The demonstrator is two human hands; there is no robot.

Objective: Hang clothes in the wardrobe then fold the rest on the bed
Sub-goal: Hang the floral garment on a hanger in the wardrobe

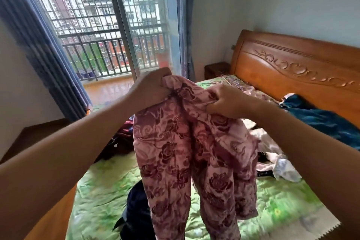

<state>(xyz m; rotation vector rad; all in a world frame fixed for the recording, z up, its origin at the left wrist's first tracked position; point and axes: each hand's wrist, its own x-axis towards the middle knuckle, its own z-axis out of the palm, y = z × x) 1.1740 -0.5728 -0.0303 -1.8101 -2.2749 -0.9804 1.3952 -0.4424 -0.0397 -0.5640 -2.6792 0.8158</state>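
two hands hold one pair of pink flowered trousers [187,152] up over the bed [97,191], in the middle of the view. the left hand [150,87] bunches the waistband at 11 o'clock of the cloth, and the right hand [229,101] pinches it at 1 o'clock. both are clenched on fabric. the legs hang twisted, one partly behind the other. to fold well, i'd slide the hands apart until the waistband is taut and shake the legs straight. then i'd lay them on the bare green patch at 7 o'clock, clear of the dark garment [136,210] at 6 and the blue garment [321,121] at 3.
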